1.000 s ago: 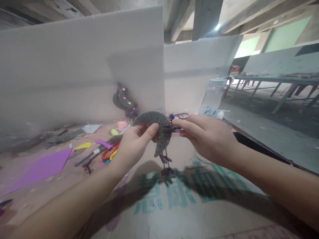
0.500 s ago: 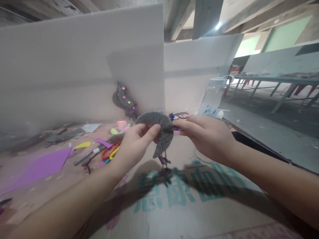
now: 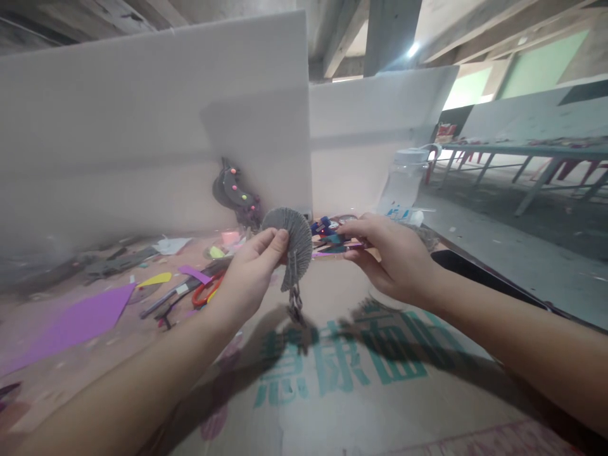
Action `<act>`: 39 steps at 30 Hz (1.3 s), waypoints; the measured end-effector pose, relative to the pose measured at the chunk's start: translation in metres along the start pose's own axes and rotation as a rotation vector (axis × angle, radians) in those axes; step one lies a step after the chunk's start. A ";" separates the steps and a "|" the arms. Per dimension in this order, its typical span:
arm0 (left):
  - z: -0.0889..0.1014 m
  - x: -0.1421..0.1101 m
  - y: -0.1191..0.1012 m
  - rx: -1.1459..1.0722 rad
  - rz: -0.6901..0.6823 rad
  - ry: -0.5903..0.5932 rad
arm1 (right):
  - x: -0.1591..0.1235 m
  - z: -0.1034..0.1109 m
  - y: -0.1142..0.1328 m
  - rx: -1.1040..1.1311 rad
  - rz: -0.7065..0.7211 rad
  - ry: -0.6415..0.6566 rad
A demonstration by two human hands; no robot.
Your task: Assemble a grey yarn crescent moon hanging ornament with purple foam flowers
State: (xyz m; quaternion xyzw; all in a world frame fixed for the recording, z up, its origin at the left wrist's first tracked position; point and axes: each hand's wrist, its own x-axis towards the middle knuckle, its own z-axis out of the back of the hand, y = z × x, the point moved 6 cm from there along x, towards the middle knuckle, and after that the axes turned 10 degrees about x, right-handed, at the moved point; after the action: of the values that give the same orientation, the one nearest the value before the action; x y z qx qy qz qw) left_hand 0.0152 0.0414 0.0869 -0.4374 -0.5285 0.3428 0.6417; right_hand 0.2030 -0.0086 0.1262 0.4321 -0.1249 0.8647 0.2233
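Note:
My left hand (image 3: 254, 259) pinches a grey ribbed, curved craft figure (image 3: 299, 237) between thumb and fingers. Thin twisted legs (image 3: 295, 304) dangle from the figure's lower end, above the cardboard. To the right, apart from the figure, is my right hand (image 3: 396, 256), its thumb and forefinger spread with nothing seen between them. Just beyond those fingertips lie small blue and purple pieces (image 3: 325, 228). A similar dark grey figure (image 3: 235, 190) with coloured dots leans against the white board behind.
Printed cardboard (image 3: 342, 405) covers the work surface. Purple sheet (image 3: 85, 323), a yellow scrap (image 3: 154, 279) and red-handled scissors (image 3: 204, 291) lie to the left. A clear water bottle (image 3: 403, 180) stands at the back right, before white boards (image 3: 156, 126).
My right hand has let go of the figure's narrow end and its fingers have spread. My left hand has shifted slightly left with the figure, which has turned.

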 end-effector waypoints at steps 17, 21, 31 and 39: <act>-0.022 -0.009 -0.003 -0.102 0.108 0.156 | 0.003 -0.001 0.016 0.051 0.099 0.012; -0.019 -0.009 -0.001 -0.073 0.123 0.135 | 0.002 -0.002 0.017 0.013 0.109 0.018; -0.012 -0.006 0.000 -0.069 0.124 0.052 | 0.000 0.006 0.013 0.076 0.079 -0.016; -0.017 -0.008 -0.001 -0.092 0.137 0.074 | 0.001 0.001 0.018 0.011 0.131 0.010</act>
State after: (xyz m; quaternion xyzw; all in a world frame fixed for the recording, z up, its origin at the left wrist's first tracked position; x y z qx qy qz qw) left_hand 0.0300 0.0305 0.0843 -0.5139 -0.4884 0.3451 0.6150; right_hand 0.1944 -0.0240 0.1268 0.4199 -0.1473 0.8803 0.1646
